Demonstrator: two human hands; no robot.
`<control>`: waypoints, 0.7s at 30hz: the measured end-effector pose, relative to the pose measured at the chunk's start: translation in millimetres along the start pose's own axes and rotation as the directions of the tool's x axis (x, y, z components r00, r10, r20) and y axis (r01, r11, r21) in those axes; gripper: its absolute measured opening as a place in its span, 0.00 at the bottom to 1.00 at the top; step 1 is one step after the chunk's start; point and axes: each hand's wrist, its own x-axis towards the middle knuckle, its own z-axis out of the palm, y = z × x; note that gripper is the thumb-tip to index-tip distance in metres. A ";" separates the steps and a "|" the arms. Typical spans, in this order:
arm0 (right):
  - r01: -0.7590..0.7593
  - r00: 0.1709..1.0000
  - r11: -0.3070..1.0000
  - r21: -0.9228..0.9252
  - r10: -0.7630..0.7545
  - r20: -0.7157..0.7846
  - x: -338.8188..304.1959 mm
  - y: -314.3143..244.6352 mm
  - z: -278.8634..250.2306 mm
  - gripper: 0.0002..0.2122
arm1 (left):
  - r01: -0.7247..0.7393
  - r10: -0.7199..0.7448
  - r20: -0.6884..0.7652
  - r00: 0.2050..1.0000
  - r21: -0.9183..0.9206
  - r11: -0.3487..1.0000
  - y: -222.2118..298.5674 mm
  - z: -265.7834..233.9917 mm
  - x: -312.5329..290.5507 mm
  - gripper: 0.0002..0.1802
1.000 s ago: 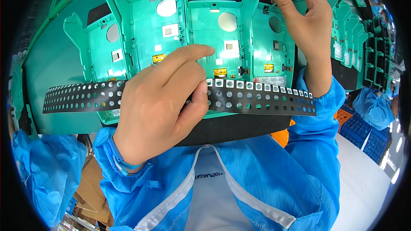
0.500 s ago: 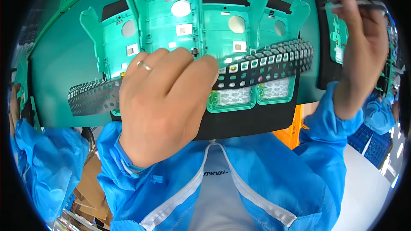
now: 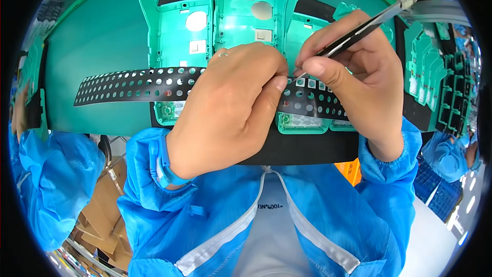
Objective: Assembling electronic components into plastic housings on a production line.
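A long black strip (image 3: pixel 134 85), perforated with rows of round holes, runs sideways in front of me. My left hand (image 3: pixel 228 100) grips it near its middle, thumb and fingers pinched together. Small white squares with round centres line the strip's upper edge to the right of that hand. In my right hand (image 3: pixel 361 74) is a pair of dark tweezers (image 3: pixel 365 26), held like a pen. Its tips come down to the strip's upper edge, close to my left thumb; whether they grip a square I cannot tell. Behind the strip stand green plastic housings (image 3: pixel 177 31), partly hidden by my hands.
The housings rest on a black mat (image 3: pixel 302 147) on a green table (image 3: pixel 97 79). More green housings (image 3: pixel 423 66) lie at the right. An orange crate (image 3: pixel 349 171) is below the table edge. Blue-sleeved people (image 3: pixel 61 184) are on both sides; cardboard boxes (image 3: pixel 105 215) lie lower left.
My right hand has come in from the far right, bringing the tweezers to the strip. My left hand has shifted right with the strip, which now lies flatter and straighter.
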 end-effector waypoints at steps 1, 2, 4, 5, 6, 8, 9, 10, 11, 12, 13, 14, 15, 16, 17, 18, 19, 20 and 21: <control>0.000 1.000 1.000 -0.003 0.000 0.004 0.3 -1.3 0.3 0.09 | 0.009 -0.009 0.004 1.000 -0.029 1.000 0.1 -1.0 0.2 0.06; 0.016 1.000 1.000 -0.004 -0.016 0.001 0.0 -1.1 0.8 0.10 | 0.010 -0.010 -0.001 1.000 -0.030 0.999 0.1 -1.9 -0.1 0.06; 0.031 1.000 0.999 -0.008 -0.031 0.001 -0.3 -3.0 1.9 0.10 | -0.013 0.013 0.002 1.000 -0.033 0.999 0.9 -3.7 0.0 0.06; 0.020 1.000 1.000 -0.014 -0.020 0.001 -0.2 -5.2 1.5 0.10 | -0.012 0.012 -0.002 1.000 -0.034 0.999 1.3 -3.8 0.2 0.06; 0.009 1.000 1.000 -0.020 -0.009 0.000 0.0 -7.0 1.0 0.10 | -0.027 0.027 0.005 1.000 -0.021 0.999 1.9 -3.9 0.4 0.05; 0.011 1.000 0.999 -0.038 -0.011 0.012 0.0 -9.2 0.0 0.10 | -0.043 0.043 0.010 0.999 -0.008 0.999 2.6 -3.3 0.3 0.05; 0.014 1.000 0.998 -0.054 -0.013 0.022 -0.2 -10.3 0.0 0.11 | -0.053 0.052 -0.007 0.999 -0.007 0.999 2.5 -2.4 -0.3 0.05; 0.015 1.000 0.998 -0.055 -0.014 0.023 -0.7 -11.8 0.6 0.11 | -0.062 0.062 -0.025 0.998 -0.004 0.998 2.6 -1.8 -0.8 0.05; 0.004 1.000 0.998 -0.065 -0.004 0.007 -1.6 -13.8 0.7 0.11 | -0.065 0.065 -0.026 0.998 -0.006 0.998 2.9 -1.3 -0.4 0.05; -0.006 1.000 0.997 -0.075 0.005 -0.009 -2.4 -15.5 0.8 0.11 | -0.072 0.072 -0.026 0.997 -0.005 0.997 3.3 -1.0 -0.1 0.05; -0.005 1.000 0.997 -0.079 0.005 -0.010 -3.3 -16.2 0.3 0.11 | -0.079 0.079 -0.027 0.997 -0.005 0.997 3.8 -0.7 0.3 0.05; 0.010 1.000 0.996 -0.086 -0.010 -0.010 -3.2 -14.7 0.0 0.10 | -0.077 0.077 -0.030 0.997 -0.001 0.997 3.8 -0.6 0.1 0.05; 0.024 1.000 0.995 -0.093 -0.025 -0.010 -3.0 -13.6 0.2 0.10 | -0.067 0.067 -0.029 0.997 -0.003 0.998 3.9 -0.4 0.0 0.05; 0.027 1.000 0.995 -0.091 -0.028 -0.006 -2.9 -13.1 0.8 0.10 | -0.057 0.057 -0.029 0.998 -0.006 0.998 3.7 -0.2 -0.1 0.05; 0.038 0.999 0.994 -0.105 -0.039 -0.007 -3.7 -14.6 1.9 0.10 | -0.058 0.057 -0.033 0.998 -0.005 0.998 4.3 -0.5 -0.6 0.05; 0.049 0.999 0.992 -0.120 -0.050 -0.007 -4.2 -15.7 2.9 0.10 | -0.060 0.060 -0.042 0.997 -0.007 0.998 4.6 -0.7 -1.3 0.06; 0.051 0.999 0.991 -0.121 -0.052 -0.002 -5.1 -15.1 3.1 0.10 | -0.062 0.061 -0.051 0.997 -0.008 0.998 5.0 -1.0 -2.0 0.06; 0.150 0.989 0.972 -0.179 -0.149 0.018 -6.8 -13.1 2.4 0.11 | -0.063 0.062 -0.053 0.997 -0.010 0.998 4.8 -1.0 -1.8 0.06; 0.247 0.969 0.941 -0.233 -0.243 0.044 -7.7 -12.6 2.3 0.11 | -0.072 0.071 -0.065 0.995 -0.016 0.997 4.4 -1.2 -1.7 0.06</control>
